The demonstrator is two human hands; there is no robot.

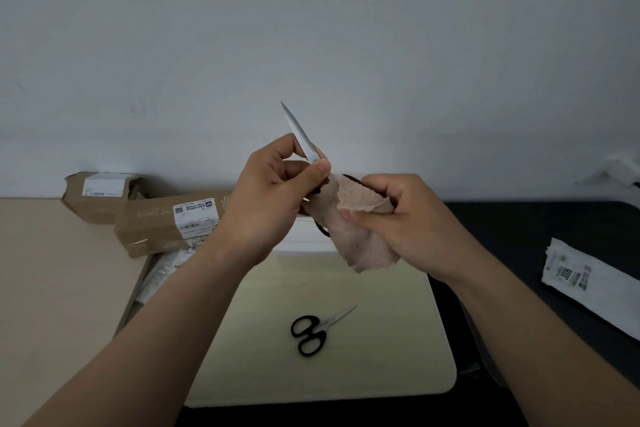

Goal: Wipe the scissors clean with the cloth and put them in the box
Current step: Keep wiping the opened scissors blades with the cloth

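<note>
Pale bench (52, 270) is filling the left of view and turning dark toward 3 o'clock. A cream mat (381, 288) is lying at centre. Two cardboard boxes are sitting at 9 o'clock of the hands. The long box (156, 222) is nearer, and the smaller box (100, 194) is behind it against the wall. Cannot tell which one is meant to take the scissors. A white packet (595, 281) is lying at 3 o'clock on the dark part.

Left hand (270, 198) is raised over the mat. Its grip is a pinch, thumb and fingers pressing on the blades just above the pivot. Right hand (408, 222) is curling its grip round the cloth (353, 232) and bunching it over the black handles, which are only peeking out at the cloth's edges.

Held scissors (299, 132) are hanging in the air between the two hands, blades together. The tip is pointing to 11 o'clock and the long axis is running 11 to 5, with the handle end low in the cloth. Second scissors (313, 331) are lying flat on the mat at 6 o'clock of the hands, untouched, tip pointing to 2 o'clock and handles toward 8.

Judging: the wiping step is under way at the handle end, and the blades are showing bare. The next move is likely calling for the cloth to run along the blades and off the tip, keeping fingers away from the edge. After that comes a carry toward 9 o'clock. The second pair appears to be waiting its turn.
</note>
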